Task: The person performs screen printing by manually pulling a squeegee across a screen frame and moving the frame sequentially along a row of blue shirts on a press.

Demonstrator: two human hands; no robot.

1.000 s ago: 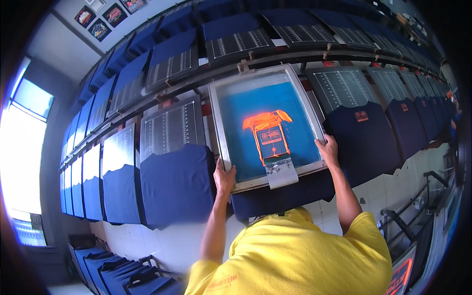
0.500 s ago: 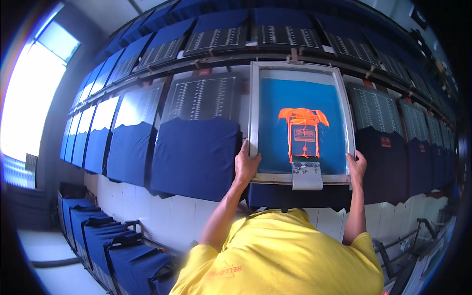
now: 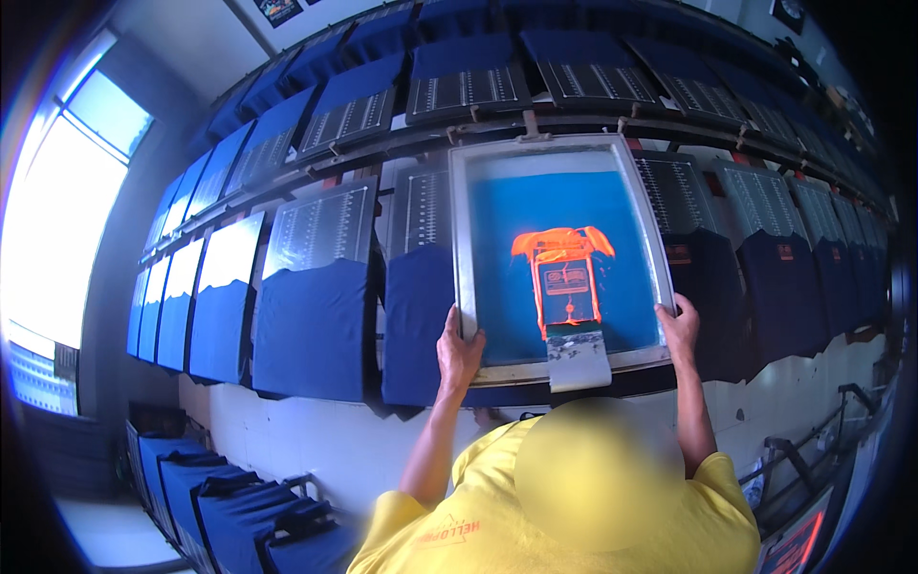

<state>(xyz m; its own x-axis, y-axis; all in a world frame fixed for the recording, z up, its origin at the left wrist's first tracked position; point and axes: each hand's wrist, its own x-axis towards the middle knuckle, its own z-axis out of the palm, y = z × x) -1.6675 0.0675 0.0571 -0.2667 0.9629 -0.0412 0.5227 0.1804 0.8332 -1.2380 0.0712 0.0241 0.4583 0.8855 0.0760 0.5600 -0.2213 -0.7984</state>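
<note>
A metal-framed printing screen (image 3: pixel 461 239) with blue mesh lies flat over the long row of boards, with orange ink (image 3: pixel 562 243) smeared in its middle. A grey squeegee (image 3: pixel 578 360) rests on the screen's near edge. My left hand (image 3: pixel 459 350) grips the near-left corner of the frame. The near-right corner is held by my right hand (image 3: pixel 679 325). A dark blue shirt (image 3: pixel 417 325) on a board lies just left of the screen, partly under it. My yellow shirt (image 3: pixel 449 526) fills the lower middle of the view.
Several dark blue shirts (image 3: pixel 311 325) on boards run off to the left; shirts with a small orange print (image 3: pixel 779 277) run to the right. More boards line a higher shelf (image 3: pixel 469 86). Stacked blue cloth (image 3: pixel 220 507) sits low left, near a bright window (image 3: pixel 57 220).
The screen went from tilted to squared up on the row and sits one board further left. Both hands stayed on its near corners.
</note>
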